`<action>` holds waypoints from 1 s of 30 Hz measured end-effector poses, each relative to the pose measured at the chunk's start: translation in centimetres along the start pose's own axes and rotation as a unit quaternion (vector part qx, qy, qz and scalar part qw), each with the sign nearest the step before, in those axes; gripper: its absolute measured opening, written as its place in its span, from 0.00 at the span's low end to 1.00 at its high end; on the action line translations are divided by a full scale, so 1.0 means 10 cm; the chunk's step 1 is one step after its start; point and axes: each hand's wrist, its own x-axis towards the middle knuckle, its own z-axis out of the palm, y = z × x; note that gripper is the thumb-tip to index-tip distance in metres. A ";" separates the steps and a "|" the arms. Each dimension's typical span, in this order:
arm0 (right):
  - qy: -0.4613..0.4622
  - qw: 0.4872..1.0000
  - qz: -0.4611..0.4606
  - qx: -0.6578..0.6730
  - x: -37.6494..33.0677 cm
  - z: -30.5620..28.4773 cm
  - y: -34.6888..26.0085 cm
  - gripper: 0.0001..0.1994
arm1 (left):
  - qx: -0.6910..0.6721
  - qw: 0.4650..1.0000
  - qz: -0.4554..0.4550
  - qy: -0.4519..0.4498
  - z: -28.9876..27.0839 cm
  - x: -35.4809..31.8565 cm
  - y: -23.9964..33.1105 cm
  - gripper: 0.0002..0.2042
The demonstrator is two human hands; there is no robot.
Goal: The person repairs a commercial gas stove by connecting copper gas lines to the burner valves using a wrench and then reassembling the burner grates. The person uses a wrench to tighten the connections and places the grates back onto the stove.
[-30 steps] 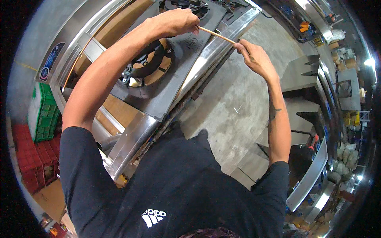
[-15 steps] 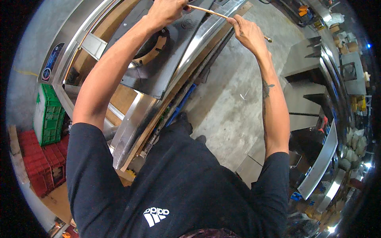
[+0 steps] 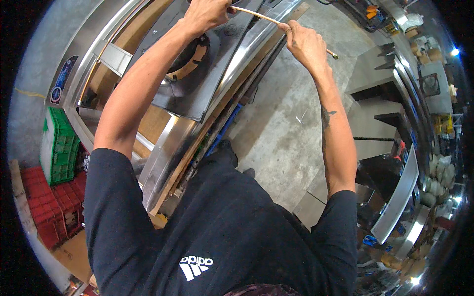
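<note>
A thin copper-coloured tube (image 3: 257,14) stretches between my two hands near the top of the view, bowing slightly. My left hand (image 3: 207,14) is closed around its left end, over a dark metal panel (image 3: 197,101) with a round opening. Its fingertips are partly cut off by the upper edge. Farther right, above the concrete floor, my right hand (image 3: 305,43) grips the tube between thumb and fingers. Beyond that hand the tube's end sticks out, carrying a small brass fitting (image 3: 334,55).
The panel lies on a stainless steel frame (image 3: 168,148) with wooden strips along its side. Green (image 3: 64,145) and red crates (image 3: 49,207) stand at left. Bent sheet-metal parts (image 3: 375,98) are stacked at right. A small white scrap (image 3: 300,119) lies on the floor.
My right hand has shifted slightly left and down, tipping the fitting end lower. Between my hands the tube now looks slightly more bent. My left hand has hardly moved.
</note>
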 end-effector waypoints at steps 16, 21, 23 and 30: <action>-0.043 0.996 -0.018 0.070 -0.02 -0.02 0.07 0.21 | -0.196 0.973 0.040 -0.112 -0.25 0.06 -0.22 0.24; -0.047 0.995 -0.013 0.084 -0.01 -0.01 0.06 0.23 | -0.132 0.986 0.071 -0.076 -0.20 0.12 -0.18 0.20; -0.036 0.996 -0.017 0.083 -0.02 0.00 0.06 0.23 | -0.106 0.990 0.040 -0.084 -0.17 0.11 -0.15 0.17; -0.014 0.998 0.011 0.053 -0.06 0.03 -0.02 0.20 | 0.003 0.998 -0.030 -0.060 -0.05 0.04 -0.03 0.14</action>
